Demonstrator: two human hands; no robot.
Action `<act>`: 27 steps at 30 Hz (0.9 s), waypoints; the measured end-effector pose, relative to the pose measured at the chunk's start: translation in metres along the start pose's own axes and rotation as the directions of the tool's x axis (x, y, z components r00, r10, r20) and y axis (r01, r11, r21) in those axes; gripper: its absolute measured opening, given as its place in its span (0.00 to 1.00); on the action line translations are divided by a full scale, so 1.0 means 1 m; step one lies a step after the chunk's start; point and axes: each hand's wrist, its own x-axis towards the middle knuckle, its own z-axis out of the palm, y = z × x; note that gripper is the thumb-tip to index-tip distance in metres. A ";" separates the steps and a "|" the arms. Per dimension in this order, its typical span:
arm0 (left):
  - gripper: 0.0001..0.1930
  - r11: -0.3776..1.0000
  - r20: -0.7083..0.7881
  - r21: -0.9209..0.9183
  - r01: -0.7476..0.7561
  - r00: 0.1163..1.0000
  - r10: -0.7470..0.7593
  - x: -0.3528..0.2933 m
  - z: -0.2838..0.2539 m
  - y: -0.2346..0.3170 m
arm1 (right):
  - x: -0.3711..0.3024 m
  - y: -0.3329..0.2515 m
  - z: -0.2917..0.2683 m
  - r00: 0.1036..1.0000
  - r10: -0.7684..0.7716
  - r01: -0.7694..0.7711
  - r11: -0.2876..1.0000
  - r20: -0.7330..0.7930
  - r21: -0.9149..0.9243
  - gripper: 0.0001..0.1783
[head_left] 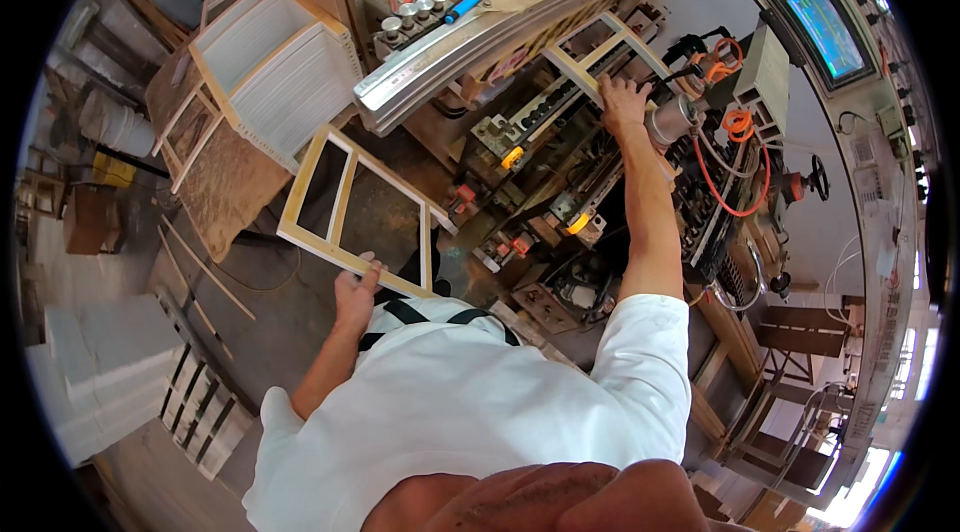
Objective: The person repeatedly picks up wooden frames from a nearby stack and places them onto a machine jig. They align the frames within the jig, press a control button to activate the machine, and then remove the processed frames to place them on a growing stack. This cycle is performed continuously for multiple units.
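My left hand [357, 294] is closed round the near rail of a pale wooden frame [343, 194], fingers and thumb on the wood. This frame has white-edged openings split by crossbars and is held tilted in front of my body, to the left of the machine. My right arm is stretched forward. At its end, my right hand [624, 104] grips the near edge of a second wooden frame [572, 70], which lies in the machine beside a metal cylinder [674, 120]. Part of my right hand's grip is hidden behind its back.
A stack of similar frames [290, 82] stands on a brown board [225, 187] at the left. A metal beam [480, 37] crosses the machine's far side. Orange hoses [765, 177] and a control screen [825, 29] are at right. White blocks [105, 362] sit lower left.
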 end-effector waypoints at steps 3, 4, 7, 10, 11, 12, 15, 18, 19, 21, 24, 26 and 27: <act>0.23 0.995 -0.011 0.005 -0.098 0.995 0.098 -0.013 -0.010 0.018 | -0.001 0.002 0.000 1.000 0.010 -0.010 1.000 -0.007 -0.003 0.35; 0.23 0.990 -0.010 0.003 -0.141 0.990 0.141 -0.015 -0.016 0.022 | -0.001 0.001 -0.001 1.000 0.015 -0.015 1.000 -0.004 -0.006 0.35; 0.23 0.954 0.052 0.051 -0.297 0.954 0.294 -0.019 -0.046 0.040 | -0.003 -0.002 -0.002 1.000 0.017 -0.017 0.999 -0.009 -0.043 0.34; 0.24 0.899 0.100 0.118 -0.421 0.906 0.411 -0.025 -0.079 0.077 | -0.004 -0.001 0.002 0.999 0.031 -0.033 0.998 -0.032 -0.056 0.32; 0.25 0.876 0.111 0.149 -0.459 0.888 0.446 -0.027 -0.094 0.089 | -0.002 -0.001 0.002 0.999 0.032 -0.034 0.998 -0.039 -0.056 0.31; 0.26 0.851 0.120 0.186 -0.492 0.871 0.477 -0.029 -0.110 0.103 | -0.002 -0.003 -0.001 0.999 0.043 -0.044 0.998 -0.020 -0.051 0.31; 0.29 0.820 0.003 0.162 -0.549 0.831 0.556 -0.033 -0.149 0.142 | 0.002 -0.014 -0.009 0.997 0.074 -0.074 0.996 -0.005 -0.055 0.29; 0.30 0.809 -0.080 0.050 -0.586 0.805 0.588 -0.014 -0.177 0.183 | 0.007 0.006 0.019 0.986 0.121 -0.132 0.986 -0.111 -0.099 0.22; 0.29 0.800 -0.079 -0.015 -0.600 0.798 0.597 -0.001 -0.190 0.194 | 0.009 0.010 0.021 0.986 0.147 -0.153 0.985 -0.081 -0.077 0.19; 0.27 0.766 -0.036 -0.153 -0.624 0.778 0.627 0.035 -0.221 0.209 | 0.002 -0.002 0.004 0.976 0.153 -0.162 0.986 -0.153 -0.044 0.19; 0.28 0.744 0.016 -0.245 -0.622 0.764 0.645 0.089 -0.248 0.247 | -0.021 -0.036 -0.042 0.938 0.100 -0.020 0.971 -0.331 0.237 0.34; 0.29 0.729 0.017 -0.346 -0.590 0.773 0.634 0.137 -0.265 0.267 | -0.036 -0.070 -0.073 0.904 0.154 0.049 0.889 -0.399 0.455 0.31; 0.27 0.735 -0.006 -0.354 -0.578 0.787 0.616 0.157 -0.268 0.276 | -0.050 -0.092 -0.089 0.884 0.201 0.070 0.835 -0.421 0.545 0.29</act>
